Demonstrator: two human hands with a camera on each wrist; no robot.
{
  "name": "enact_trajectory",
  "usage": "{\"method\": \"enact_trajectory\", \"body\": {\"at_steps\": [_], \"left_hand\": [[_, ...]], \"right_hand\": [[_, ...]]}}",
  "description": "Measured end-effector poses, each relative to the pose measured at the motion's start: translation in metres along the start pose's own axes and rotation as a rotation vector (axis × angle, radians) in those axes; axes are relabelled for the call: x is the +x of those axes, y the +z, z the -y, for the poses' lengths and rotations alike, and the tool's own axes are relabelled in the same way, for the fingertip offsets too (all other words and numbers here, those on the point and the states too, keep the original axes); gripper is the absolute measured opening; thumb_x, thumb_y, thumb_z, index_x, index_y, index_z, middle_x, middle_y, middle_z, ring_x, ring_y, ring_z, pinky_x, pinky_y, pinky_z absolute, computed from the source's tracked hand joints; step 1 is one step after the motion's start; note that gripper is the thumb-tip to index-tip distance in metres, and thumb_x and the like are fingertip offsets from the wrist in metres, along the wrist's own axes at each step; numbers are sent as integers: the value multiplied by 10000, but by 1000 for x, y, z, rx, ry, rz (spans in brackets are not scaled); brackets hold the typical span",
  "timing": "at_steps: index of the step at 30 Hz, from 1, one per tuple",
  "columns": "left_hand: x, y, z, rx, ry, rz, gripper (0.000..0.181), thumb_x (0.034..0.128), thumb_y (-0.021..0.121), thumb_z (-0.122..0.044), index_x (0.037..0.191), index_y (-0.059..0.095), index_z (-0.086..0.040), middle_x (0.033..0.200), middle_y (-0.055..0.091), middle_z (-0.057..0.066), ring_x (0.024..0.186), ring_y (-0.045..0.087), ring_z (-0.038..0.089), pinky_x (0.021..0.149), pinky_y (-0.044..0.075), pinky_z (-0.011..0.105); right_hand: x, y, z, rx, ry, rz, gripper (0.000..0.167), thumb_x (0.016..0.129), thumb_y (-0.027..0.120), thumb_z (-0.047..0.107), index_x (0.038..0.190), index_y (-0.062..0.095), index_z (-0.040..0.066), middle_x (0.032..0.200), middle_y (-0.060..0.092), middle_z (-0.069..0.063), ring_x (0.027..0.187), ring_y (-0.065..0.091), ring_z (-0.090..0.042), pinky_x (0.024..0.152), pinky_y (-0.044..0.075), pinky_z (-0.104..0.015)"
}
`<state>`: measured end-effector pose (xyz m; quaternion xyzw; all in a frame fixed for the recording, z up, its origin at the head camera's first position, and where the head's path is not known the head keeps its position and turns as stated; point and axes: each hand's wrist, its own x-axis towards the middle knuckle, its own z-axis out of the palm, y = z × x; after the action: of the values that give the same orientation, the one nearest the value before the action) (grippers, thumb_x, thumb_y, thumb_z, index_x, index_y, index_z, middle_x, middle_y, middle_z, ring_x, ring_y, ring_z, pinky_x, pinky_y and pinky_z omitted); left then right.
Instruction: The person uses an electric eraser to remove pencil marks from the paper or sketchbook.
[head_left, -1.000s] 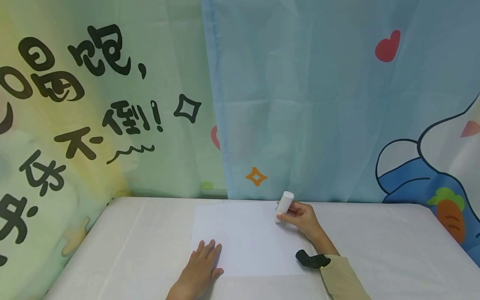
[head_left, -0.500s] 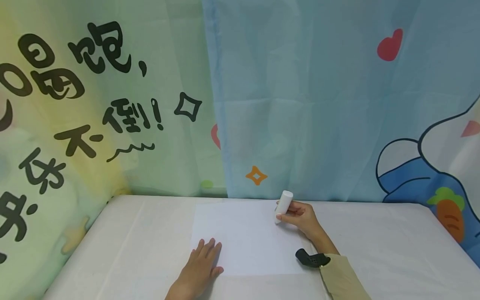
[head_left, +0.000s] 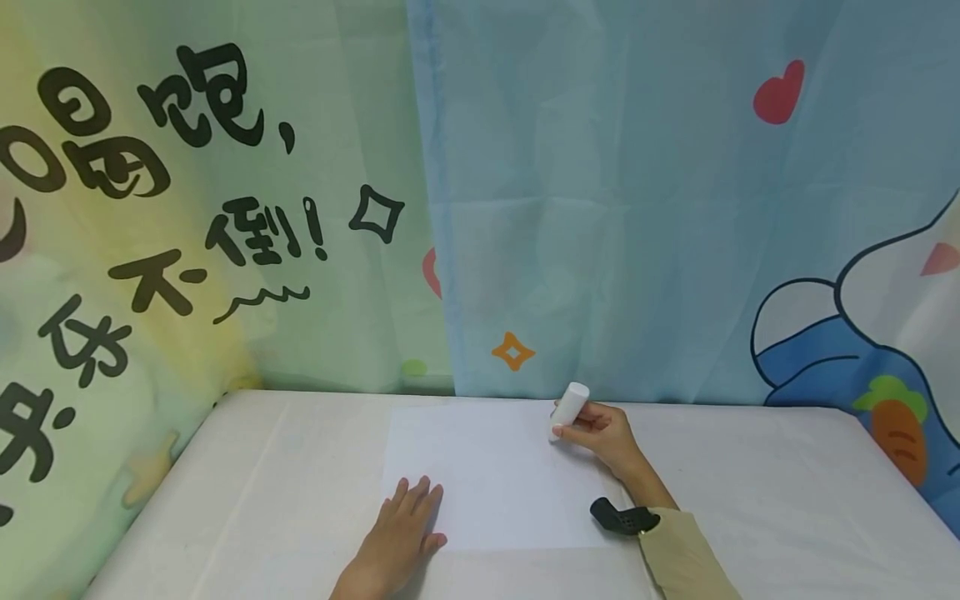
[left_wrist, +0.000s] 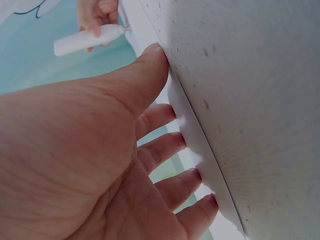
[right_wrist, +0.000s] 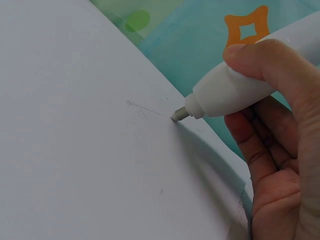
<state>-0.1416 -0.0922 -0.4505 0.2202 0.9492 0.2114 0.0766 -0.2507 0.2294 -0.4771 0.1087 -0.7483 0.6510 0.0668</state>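
A sheet of white paper (head_left: 495, 483) lies on the table. My right hand (head_left: 603, 433) holds a white electric eraser (head_left: 568, 412) near the paper's far right part, thumb on one side and fingers on the other. In the right wrist view the eraser's narrow grey tip (right_wrist: 180, 115) is at the paper, beside a faint pencil line (right_wrist: 145, 107) and small dark specks. Whether the tip presses on the sheet is hard to tell. My left hand (head_left: 397, 537) rests with spread, fairly straight fingers on the paper's near left edge; its fingertips (left_wrist: 192, 175) touch the sheet in the left wrist view.
The table (head_left: 285, 483) has a white cover, with dark specks on it in the left wrist view. Behind it hangs a printed curtain (head_left: 600, 208) in blue and green. A black strap-like device (head_left: 624, 517) sits at my right wrist, by a beige sleeve (head_left: 686, 554).
The electric eraser's lower end has shifted slightly away from me, and its body leans a little more to the right. My left hand stays in place.
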Motion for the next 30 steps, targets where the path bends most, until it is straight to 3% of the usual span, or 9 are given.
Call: {"method": "enact_trajectory", "body": {"at_steps": [3,6,13,16,23,30], "left_hand": [[0,0,0,3,1,3,603,955,578,-310,1407,426,59,1474,379,292,1363,292,543,1031,318,680],[0,0,0,1,-4,8,602,955,579,-307,1408,423,57,1478,375,290,1367,287,541,1037,313,676],[0,0,0,4,-11,8,600,953,585,-304,1408,425,53,1480,377,283,1372,286,533,1040,314,671],[0,0,-1,5,-7,4,598,954,583,-304,1406,426,55,1477,380,285,1370,289,534,1035,318,673],[0,0,0,11,-3,6,605,956,576,-316,1409,423,54,1480,377,284,1372,286,532,1039,316,671],[0,0,1,18,-5,8,603,957,581,-312,1413,422,48,1486,375,275,1376,285,525,1046,314,663]], "right_hand": [[0,0,-2,7,-2,7,434,756,764,-102,1134,585,-217,1020,721,88,924,642,36,827,514,-130],[0,0,-2,5,2,14,432,753,765,-97,1130,589,-215,1026,728,70,933,640,39,833,511,-129],[0,0,-2,-26,24,30,424,754,765,-92,1134,607,-193,1122,694,-212,942,637,40,846,505,-135],[0,0,-2,-28,26,38,428,759,766,-88,1143,606,-190,1132,680,-246,946,636,40,850,501,-133],[1,-1,-3,4,4,65,422,757,759,-97,1127,595,-215,974,708,171,934,643,36,846,499,-122],[1,0,-3,19,-18,80,411,749,756,-109,1104,588,-232,957,697,204,937,646,36,846,500,-119]]}}
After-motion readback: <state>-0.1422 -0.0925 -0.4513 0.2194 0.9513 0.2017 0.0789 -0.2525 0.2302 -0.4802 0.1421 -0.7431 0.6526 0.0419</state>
